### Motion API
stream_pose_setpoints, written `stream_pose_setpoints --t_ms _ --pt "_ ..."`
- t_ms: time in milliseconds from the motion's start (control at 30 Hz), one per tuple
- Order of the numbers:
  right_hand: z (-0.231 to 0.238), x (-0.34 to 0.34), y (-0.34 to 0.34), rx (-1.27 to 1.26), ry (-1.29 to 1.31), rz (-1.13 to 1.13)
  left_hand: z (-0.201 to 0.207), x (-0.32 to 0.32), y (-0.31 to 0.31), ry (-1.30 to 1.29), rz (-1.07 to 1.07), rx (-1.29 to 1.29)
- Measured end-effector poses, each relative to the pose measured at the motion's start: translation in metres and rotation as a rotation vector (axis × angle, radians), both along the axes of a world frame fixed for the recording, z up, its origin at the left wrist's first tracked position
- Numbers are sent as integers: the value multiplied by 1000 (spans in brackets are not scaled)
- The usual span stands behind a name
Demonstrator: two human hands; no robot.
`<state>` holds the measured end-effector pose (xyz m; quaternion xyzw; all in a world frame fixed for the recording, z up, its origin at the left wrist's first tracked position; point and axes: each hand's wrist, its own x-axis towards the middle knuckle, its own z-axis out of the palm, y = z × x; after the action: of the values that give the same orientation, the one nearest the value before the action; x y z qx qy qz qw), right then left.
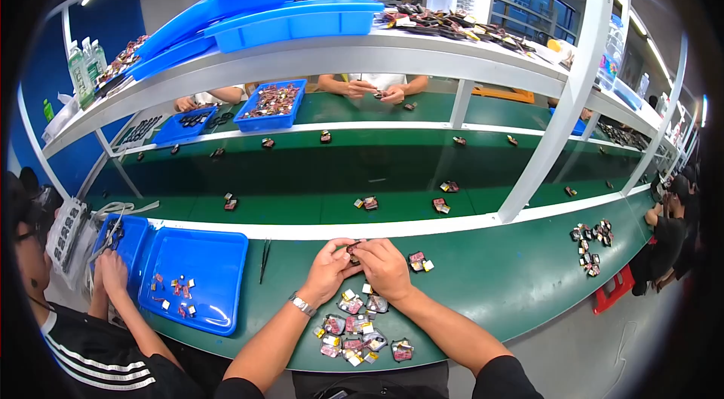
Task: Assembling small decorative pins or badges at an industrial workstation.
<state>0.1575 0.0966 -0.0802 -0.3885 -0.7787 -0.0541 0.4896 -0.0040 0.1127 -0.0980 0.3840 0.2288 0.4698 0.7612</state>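
Over the green bench my left hand (323, 277) and my right hand (385, 271) meet, fingers pinched around a small dark electronic assembly (352, 251). Fingers cover most of it, so its details are hidden. Just below my hands, between my forearms, lies a cluster of similar small assemblies (352, 325), with black housings, red boards and white or yellow tabs. One more assembly (417, 262) rests right of my right hand. Left of my left hand, a pair of dark tweezers (265, 260) lies on the bench.
A blue tray (197, 244) with a few small parts stands at left, beside a co-worker's hands (111, 272). Beyond the white rail (317, 230), assemblies (367, 204) sit on a green belt. A shelf (422, 52) with blue trays spans above. More assemblies (592, 240) lie at right.
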Motion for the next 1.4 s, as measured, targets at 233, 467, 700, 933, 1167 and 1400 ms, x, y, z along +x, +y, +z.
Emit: stream_pose_setpoints --t_ms 233,467,700,933,1167,1400 --pt "11 -5 -9 0 -80 -51 -11 -7 4 -56 9 0" --pt "2 -3 -11 -31 -86 -63 -5 -1 4 -39 -11 27" --pt "21 22 7 17 -91 -101 9 -1 -2 -23 -6 52" --pt "-2 221 94 -268 163 -721 8 -2 5 0 -83 51" --pt "9 243 116 -516 -141 -1004 7 -9 5 3 -116 39" --pt "-5 287 165 -820 -203 -1078 7 -1 14 -43 -180 24"
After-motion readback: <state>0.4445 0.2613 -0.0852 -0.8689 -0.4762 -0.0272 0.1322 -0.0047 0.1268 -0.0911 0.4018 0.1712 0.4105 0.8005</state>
